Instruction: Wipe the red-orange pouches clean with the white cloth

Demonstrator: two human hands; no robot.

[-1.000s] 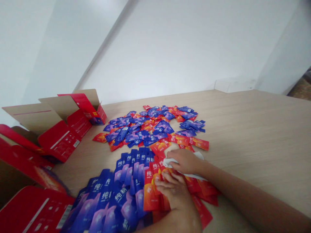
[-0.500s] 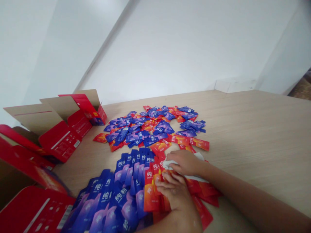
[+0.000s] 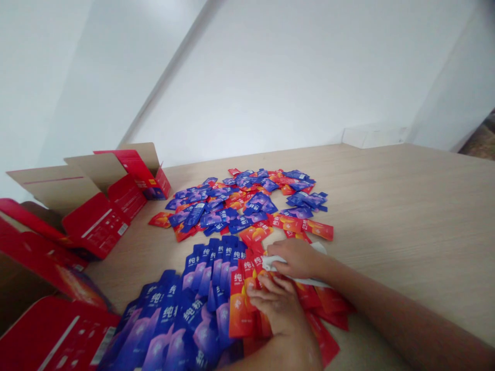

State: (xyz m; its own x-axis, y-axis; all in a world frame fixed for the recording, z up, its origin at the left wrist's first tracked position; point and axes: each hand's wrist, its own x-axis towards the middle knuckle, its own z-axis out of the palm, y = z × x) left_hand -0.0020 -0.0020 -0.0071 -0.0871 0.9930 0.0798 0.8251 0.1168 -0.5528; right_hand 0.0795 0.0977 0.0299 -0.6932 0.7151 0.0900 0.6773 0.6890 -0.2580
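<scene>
Print on the red carton (image 3: 96, 233) too blurred to read; blue sachets (image 3: 181, 322) cut off at the bottom edge.

We find a pale wood-grain table (image 3: 406, 216) carrying a loose heap of blue and red sachets (image 3: 240, 203) toward its middle. Nearer to us, we record overlapping rows of blue sachets (image 3: 201, 304) lying directly beside overlapping red sachets (image 3: 238, 309), just short of the heap. Open red cardboard boxes (image 3: 96, 226) stand along the table's left side, flaps raised.
</scene>
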